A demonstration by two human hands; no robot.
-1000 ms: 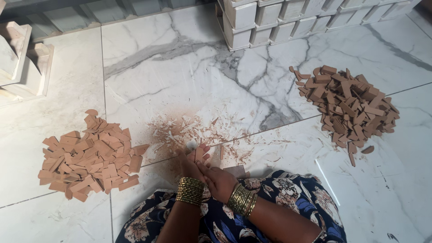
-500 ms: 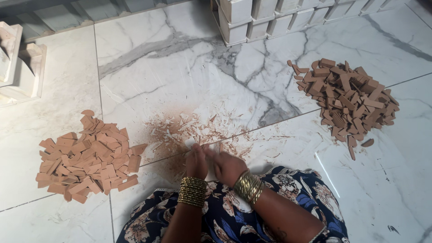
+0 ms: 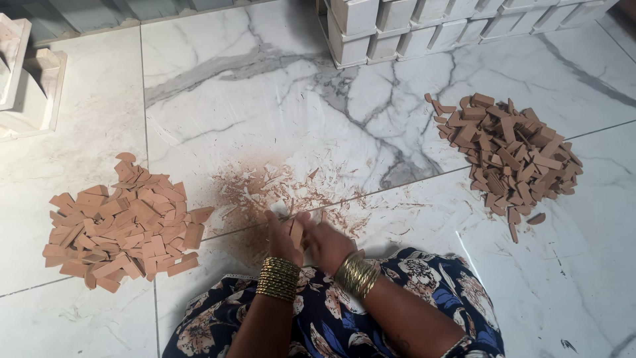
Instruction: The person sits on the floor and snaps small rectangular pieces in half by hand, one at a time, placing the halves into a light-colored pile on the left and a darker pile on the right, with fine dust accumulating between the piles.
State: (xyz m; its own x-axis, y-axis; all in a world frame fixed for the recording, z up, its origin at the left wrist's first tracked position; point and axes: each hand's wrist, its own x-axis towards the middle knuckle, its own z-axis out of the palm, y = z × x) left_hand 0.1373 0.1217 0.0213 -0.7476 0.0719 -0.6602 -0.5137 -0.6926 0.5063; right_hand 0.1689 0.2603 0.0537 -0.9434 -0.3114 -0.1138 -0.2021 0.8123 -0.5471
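White moulded pieces [image 3: 23, 79] stand at the far left edge of your view, on the marble floor [image 3: 218, 99]. Nearer you on that side lies a loose heap of flat, pale terracotta pieces [image 3: 122, 225], spread wide and low, well apart from your hands. Just right of that heap, and in front of your knees, a scatter of thin clay shavings and reddish dust [image 3: 278, 189] covers the tile across the grout line. Your left hand [image 3: 283, 240] sits at the near edge of that scatter, fingers curled around a small flat clay piece [image 3: 297, 233] that stands roughly upright between your two hands; a stack of gold bangles [image 3: 278, 278] rings that wrist. Your right hand [image 3: 328, 242] presses against the same piece from the other side, fingers bent over it, so both hands grasp it together just above the floor; whether a tool is also in that hand, you cannot tell from here. A second set of gold bangles [image 3: 358, 273] sits on the right wrist, above your dark floral garment [image 3: 411, 298]. Farther right, well apart from your hands, a taller heap of darker brown clay pieces [image 3: 507, 152] is piled up, with a few strays at its near edge. Behind it, along the top of the view, rows of white rectangular blocks [image 3: 424, 26] are stacked closely.
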